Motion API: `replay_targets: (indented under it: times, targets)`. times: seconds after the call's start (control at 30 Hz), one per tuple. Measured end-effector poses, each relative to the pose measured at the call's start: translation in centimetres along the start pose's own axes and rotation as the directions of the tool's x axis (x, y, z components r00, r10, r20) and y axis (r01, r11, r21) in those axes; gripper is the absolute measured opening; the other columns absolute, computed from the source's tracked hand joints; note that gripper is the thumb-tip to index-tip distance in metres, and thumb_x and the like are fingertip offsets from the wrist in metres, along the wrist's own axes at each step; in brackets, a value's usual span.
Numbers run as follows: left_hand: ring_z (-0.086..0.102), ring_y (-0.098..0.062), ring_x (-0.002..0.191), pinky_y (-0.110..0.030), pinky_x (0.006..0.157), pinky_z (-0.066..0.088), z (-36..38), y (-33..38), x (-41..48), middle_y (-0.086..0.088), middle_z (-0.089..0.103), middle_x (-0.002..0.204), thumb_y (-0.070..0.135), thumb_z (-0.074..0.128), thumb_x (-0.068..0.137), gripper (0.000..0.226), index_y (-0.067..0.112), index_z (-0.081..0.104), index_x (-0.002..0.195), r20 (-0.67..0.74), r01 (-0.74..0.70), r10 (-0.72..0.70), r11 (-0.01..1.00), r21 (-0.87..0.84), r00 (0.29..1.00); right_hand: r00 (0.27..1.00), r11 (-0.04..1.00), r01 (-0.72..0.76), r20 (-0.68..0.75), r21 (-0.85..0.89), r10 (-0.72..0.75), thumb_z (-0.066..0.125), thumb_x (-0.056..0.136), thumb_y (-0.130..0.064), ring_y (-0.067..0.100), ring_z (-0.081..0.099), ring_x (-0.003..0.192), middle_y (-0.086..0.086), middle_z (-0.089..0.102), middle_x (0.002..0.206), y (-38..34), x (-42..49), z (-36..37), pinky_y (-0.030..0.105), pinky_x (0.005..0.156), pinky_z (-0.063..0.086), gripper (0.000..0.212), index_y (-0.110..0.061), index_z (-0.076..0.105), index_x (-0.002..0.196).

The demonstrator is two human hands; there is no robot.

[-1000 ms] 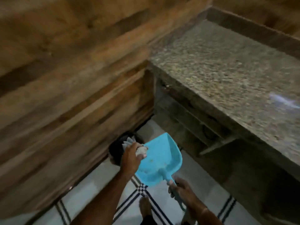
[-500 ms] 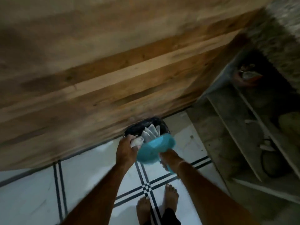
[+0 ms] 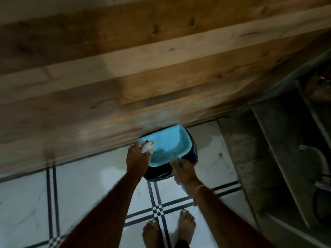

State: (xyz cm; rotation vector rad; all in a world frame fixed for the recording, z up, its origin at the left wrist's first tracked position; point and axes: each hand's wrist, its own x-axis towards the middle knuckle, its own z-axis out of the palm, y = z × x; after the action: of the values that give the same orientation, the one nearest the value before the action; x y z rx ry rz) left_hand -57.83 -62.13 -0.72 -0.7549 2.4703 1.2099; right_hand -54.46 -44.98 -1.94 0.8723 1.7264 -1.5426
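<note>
A light blue dustpan (image 3: 166, 144) hangs over a black bin (image 3: 192, 154) that stands on the floor against the wooden wall. My right hand (image 3: 184, 171) grips the dustpan's handle from below. My left hand (image 3: 137, 159) holds a crumpled whitish wad (image 3: 147, 146) at the pan's left edge. A little dirt lies in the pan near the handle. The pan hides most of the bin's opening.
A wooden plank wall (image 3: 143, 68) fills the upper half of the view. White floor tiles with dark line bands (image 3: 157, 208) lie underfoot, and my bare feet (image 3: 168, 230) stand on them. Grey shelves (image 3: 279, 149) under a counter run along the right side.
The dustpan went from level in front of me to tipped steeply at the bin, then flatter over its opening. The view dropped from the counter to the floor.
</note>
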Motion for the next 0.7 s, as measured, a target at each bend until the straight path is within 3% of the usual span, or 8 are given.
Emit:
replay_targets:
  times: [0.13,0.23,0.3,0.37,0.43,0.57,0.63,0.7]
  targets:
    - [0.063,-0.021,0.088,-0.026,0.073,0.042,1.0,-0.8,1.3,-0.004,0.07,0.099,0.018,0.075,0.087,0.028,0.011,0.071,0.114,-0.022,-0.005,0.005,0.999,-0.034,1.0,0.996,0.99,0.093,-0.014,0.103,-0.092,0.053,0.106,-0.013,0.005,0.044,0.046,0.003,0.044,0.063,1.8,2.4,1.8,0.013,0.041,0.034,0.014,-0.006,0.053,0.094]
    - [0.066,-0.025,0.094,-0.032,0.077,0.05,2.0,-2.3,1.8,-0.003,0.069,0.099,0.019,0.075,0.086,0.027,0.014,0.07,0.113,-0.018,0.013,-0.014,0.998,-0.059,1.0,0.992,0.993,0.116,-0.05,0.036,-0.114,0.057,0.104,-0.011,0.009,0.055,0.06,0.004,0.057,0.073,4.3,4.2,2.6,0.01,0.05,0.044,0.015,-0.006,0.06,0.091]
    - [0.067,-0.024,0.094,-0.033,0.078,0.052,2.6,-3.6,2.0,-0.003,0.069,0.1,0.022,0.075,0.086,0.031,0.014,0.069,0.115,-0.012,0.019,-0.02,0.997,-0.075,1.0,0.99,0.993,0.097,-0.098,-0.069,-0.103,0.061,0.102,-0.015,0.009,0.058,0.061,0.005,0.063,0.075,6.0,5.4,2.5,0.009,0.051,0.043,0.018,-0.009,0.064,0.086]
    - [0.067,-0.023,0.094,-0.03,0.075,0.049,3.2,-4.9,2.3,-0.004,0.07,0.104,0.027,0.074,0.086,0.034,0.016,0.068,0.117,-0.001,0.025,-0.025,0.997,-0.071,1.0,0.981,0.962,0.09,-0.144,-0.257,-0.13,0.065,0.098,-0.024,0.015,0.056,0.065,-0.001,0.059,0.069,7.6,7.0,2.3,0.019,0.052,0.04,0.03,-0.018,0.059,0.07]
    - [0.065,-0.021,0.098,-0.03,0.077,0.047,3.7,-6.0,2.4,-0.004,0.069,0.109,0.031,0.071,0.088,0.035,0.017,0.067,0.12,0.003,0.047,-0.047,0.997,-0.067,0.999,0.975,0.885,0.075,-0.151,-0.459,-0.161,0.068,0.093,-0.034,0.025,0.064,0.075,-0.002,0.06,0.069,8.7,8.6,2.1,0.028,0.059,0.041,0.034,-0.019,0.056,0.066]
    - [0.063,-0.018,0.096,-0.036,0.082,0.054,4.4,-7.3,1.3,0.002,0.067,0.105,0.033,0.07,0.09,0.027,0.02,0.066,0.113,0.006,0.016,-0.015,0.996,-0.084,1.0,0.982,0.796,0.027,-0.131,-0.605,-0.133,0.075,0.085,-0.039,0.029,0.071,0.094,0.009,0.074,0.1,9.1,11.4,1.8,0.033,0.074,0.055,0.026,-0.013,0.075,0.091]
    - [0.065,-0.016,0.093,-0.035,0.079,0.056,4.4,-7.4,0.4,0.002,0.067,0.104,0.038,0.068,0.084,0.034,0.021,0.066,0.113,0.038,0.021,-0.017,0.994,-0.105,0.999,0.979,0.764,0.008,-0.152,-0.645,-0.139,0.077,0.085,-0.038,0.033,0.064,0.11,0.016,0.062,0.124,8.5,11.0,1.3,0.04,0.09,0.057,0.045,-0.008,0.067,0.117]
    - [0.068,-0.016,0.093,-0.032,0.073,0.059,3.9,-7.4,-0.6,0.0,0.069,0.106,0.043,0.064,0.078,0.046,0.02,0.065,0.117,0.111,0.083,-0.064,0.981,-0.175,0.992,0.947,0.783,0.073,-0.203,-0.618,-0.249,0.076,0.086,-0.032,0.033,0.054,0.123,0.016,0.048,0.136,8.0,8.8,0.8,0.044,0.099,0.054,0.061,-0.009,0.052,0.137]
